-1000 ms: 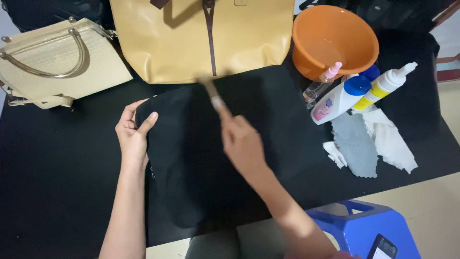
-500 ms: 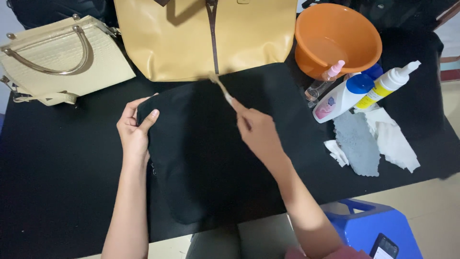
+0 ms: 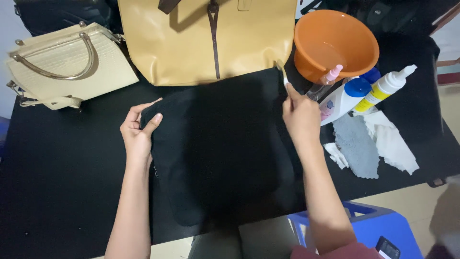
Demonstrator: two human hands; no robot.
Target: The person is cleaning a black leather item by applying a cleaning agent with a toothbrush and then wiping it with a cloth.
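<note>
The black bag [image 3: 225,148] lies flat on the dark table [image 3: 62,192]. The left hand [image 3: 139,134] pins its left edge, thumb and fingers closed over the rim. The right hand [image 3: 299,115] pinches a small brush [image 3: 281,73], its bristles at the bag's upper right corner, just beyond the fingertips. This looks like scrubbing in hand; the next stroke likely needs steady pressure along that edge.

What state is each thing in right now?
Left hand: grips black bag's left edge.
Right hand: holds small brush.
Small brush: tip at black bag's top right corner.
Black bag: lying flat.
Tan tote: lying flat.
Cream handbag: closed, handle down.
Orange basin: upright.
White bottles: lying, capped.
</note>
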